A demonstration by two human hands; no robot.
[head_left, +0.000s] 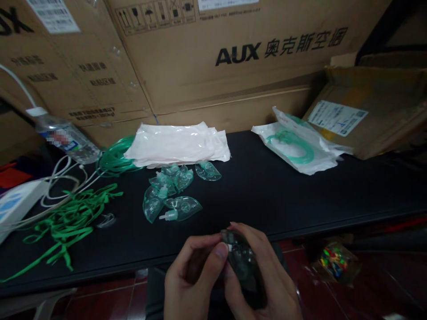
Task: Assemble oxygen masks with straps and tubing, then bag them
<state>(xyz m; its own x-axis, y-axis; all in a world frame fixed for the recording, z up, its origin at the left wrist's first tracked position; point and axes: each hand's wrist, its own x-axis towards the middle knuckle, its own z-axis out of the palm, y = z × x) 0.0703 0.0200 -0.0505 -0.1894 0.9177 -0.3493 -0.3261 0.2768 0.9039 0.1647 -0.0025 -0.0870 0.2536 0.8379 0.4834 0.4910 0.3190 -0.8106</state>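
Observation:
In front of the table edge, both hands are closed on a clear greenish oxygen mask point(245, 266), which looks dark against the shade below. My left hand point(196, 271) pinches its upper left edge between thumb and fingers, near a small pale spot. Curled around the mask's right side is my right hand point(267, 271), its thumb in front. Several similar masks lie in a loose cluster on the table, among them a mask with a connector point(183, 208) at the front and a single mask point(207, 170) at the back.
On the black table point(253, 195) are green elastic straps point(76, 213), coiled green tubing point(116, 155), white packets point(176, 142) and an opened packet with tubing point(296, 146). A bottle point(68, 138), white cables and a power strip point(20, 204) stand left. Cardboard boxes point(233, 89) line the back.

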